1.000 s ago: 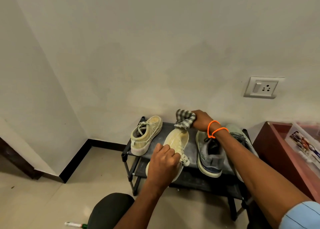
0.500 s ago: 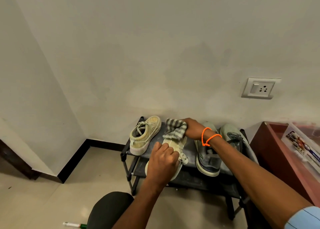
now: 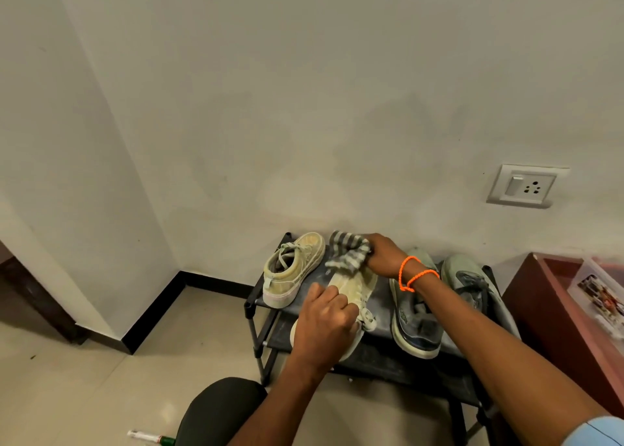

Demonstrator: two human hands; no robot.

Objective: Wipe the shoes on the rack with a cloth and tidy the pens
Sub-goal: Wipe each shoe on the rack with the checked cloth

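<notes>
A black shoe rack (image 3: 256,302) stands against the wall. On its top shelf my left hand (image 3: 326,324) grips a pale yellow sneaker (image 3: 356,285) around its heel and laces. My right hand (image 3: 383,255), with orange bands at the wrist, holds a grey checked cloth (image 3: 347,251) bunched against the sneaker's toe. The matching yellow sneaker (image 3: 293,268) sits to the left. Two grey sneakers stand to the right, one (image 3: 413,324) under my right forearm and one (image 3: 469,277) behind it. A pen (image 3: 148,436) lies on the floor at the bottom edge.
A reddish-brown cabinet (image 3: 553,310) with a clear plastic box (image 3: 599,293) on it stands right of the rack. A wall socket (image 3: 525,185) is above. My dark-clad knee (image 3: 219,412) is in front of the rack. Beige floor tiles lie to the left.
My right hand slid the cloth leftward from beyond the sneaker's toe onto the toe cap. My left hand has kept its hold on the sneaker.
</notes>
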